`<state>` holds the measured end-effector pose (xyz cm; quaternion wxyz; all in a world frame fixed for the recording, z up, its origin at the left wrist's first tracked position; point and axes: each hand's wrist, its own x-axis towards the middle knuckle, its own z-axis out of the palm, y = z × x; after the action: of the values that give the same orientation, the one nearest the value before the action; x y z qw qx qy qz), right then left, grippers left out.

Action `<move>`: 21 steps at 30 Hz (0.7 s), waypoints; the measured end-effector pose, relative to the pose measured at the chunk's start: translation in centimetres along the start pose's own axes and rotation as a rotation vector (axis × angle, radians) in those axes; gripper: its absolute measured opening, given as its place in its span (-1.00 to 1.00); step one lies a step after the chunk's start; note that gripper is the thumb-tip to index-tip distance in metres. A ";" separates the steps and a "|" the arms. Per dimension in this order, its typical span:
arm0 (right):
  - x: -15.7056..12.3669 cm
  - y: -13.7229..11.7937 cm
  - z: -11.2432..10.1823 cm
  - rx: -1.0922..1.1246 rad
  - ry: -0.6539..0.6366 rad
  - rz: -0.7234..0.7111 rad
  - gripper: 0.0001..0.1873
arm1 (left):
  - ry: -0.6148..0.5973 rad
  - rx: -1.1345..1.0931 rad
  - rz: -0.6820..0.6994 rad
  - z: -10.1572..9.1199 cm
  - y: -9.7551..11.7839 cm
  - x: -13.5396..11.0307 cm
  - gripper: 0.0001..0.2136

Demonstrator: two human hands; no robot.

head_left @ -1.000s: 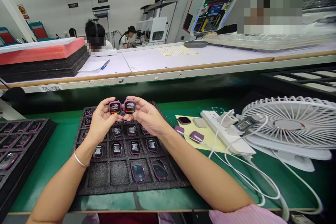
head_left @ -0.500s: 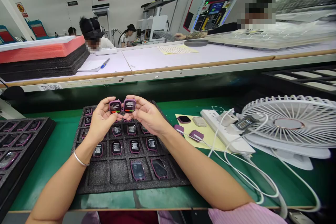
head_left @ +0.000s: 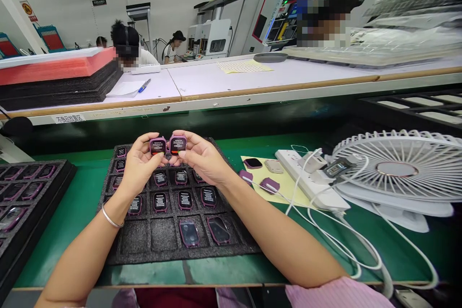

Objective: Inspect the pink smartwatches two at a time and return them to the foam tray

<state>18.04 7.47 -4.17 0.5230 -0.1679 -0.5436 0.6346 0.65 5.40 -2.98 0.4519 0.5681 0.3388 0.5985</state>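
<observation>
Pinched in my left hand (head_left: pixel 141 159) is a purple smartwatch body (head_left: pixel 158 146), its lit screen facing me with white text and a red strip. My right hand (head_left: pixel 202 158) grips a second purple smartwatch (head_left: pixel 178 144) right beside it, with similar text and a red strip; the thumb lies at its lower edge. Both are held over the far part of a black foam tray (head_left: pixel 164 255). Watches with lit text screens, such as one watch (head_left: pixel 160 202), sit in the tray's cells, and the nearest row has two with dark screens. My hands cover some far cells.
Another foam tray of watches (head_left: pixel 39 204) stands at the left. Right of the middle tray are a yellow sheet (head_left: pixel 285 191) bearing purple pieces, a white power strip (head_left: pixel 314 183), loose white cables and a white fan (head_left: pixel 397 168). A raised shelf (head_left: pixel 216 87) runs behind; people sit beyond it.
Both watches stay in my hands, nearly still. The coloured strips at the bottom of their screens have lost their green part and look red. Beyond the shelf, the person at right has leaned in.
</observation>
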 end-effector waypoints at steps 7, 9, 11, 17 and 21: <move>0.0 -0.2 0.1 -0.035 0.023 -0.015 -0.49 | -0.035 -0.033 -0.028 0.0 0.2 -0.2 -0.51; 0.0 -0.3 0.1 -0.059 0.053 -0.021 -0.49 | -0.046 -0.037 -0.049 0.1 0.3 -0.3 -0.51; 0.0 -0.4 0.2 -0.079 0.079 -0.020 -0.51 | -0.053 -0.037 -0.073 0.1 0.5 -0.4 -0.53; 0.0 -0.3 0.1 -0.060 0.084 -0.015 -0.58 | -0.039 -0.013 -0.093 0.2 0.6 -0.5 -0.61; 0.0 -0.2 0.1 -0.074 0.101 -0.009 -0.59 | -0.043 -0.007 -0.091 0.3 0.5 -0.5 -0.62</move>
<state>18.09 7.39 -3.94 0.5460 -0.2164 -0.5406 0.6024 0.80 4.68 -2.67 0.4877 0.5635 0.3523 0.5662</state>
